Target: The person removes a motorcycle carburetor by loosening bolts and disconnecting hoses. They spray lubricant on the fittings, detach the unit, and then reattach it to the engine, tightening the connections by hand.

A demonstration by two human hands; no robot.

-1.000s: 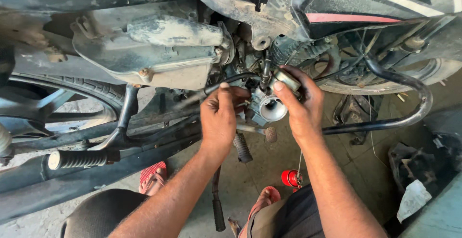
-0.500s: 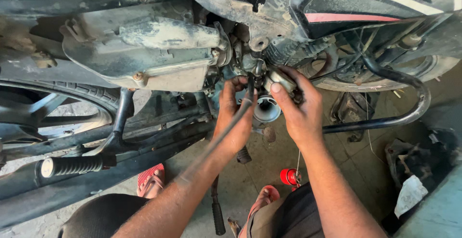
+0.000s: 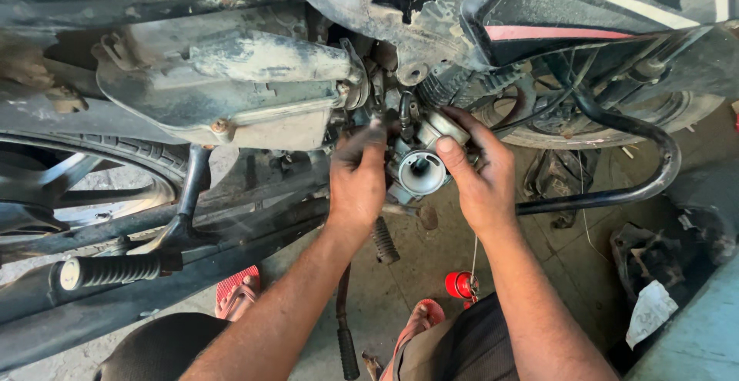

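Nearest the person, a small red cylindrical cap (image 3: pixel 461 283) lies on the concrete floor (image 3: pixel 431 258) between red sandals (image 3: pixel 239 292). Higher up, the left hand (image 3: pixel 356 177) and right hand (image 3: pixel 476 173) both grip a round-mouthed silver metal carburettor (image 3: pixel 419 169). It sits just below the dusty grey motorcycle engine (image 3: pixel 231 88), with a red stripe (image 3: pixel 554 33) on the black body panel beyond.

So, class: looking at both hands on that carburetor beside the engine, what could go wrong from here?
1. The carburetor hangs over bare floor in the left hand and right hand; a slip could drop it.
2. Its round mouth faces open; grit from the dirty engine cover might fall in.
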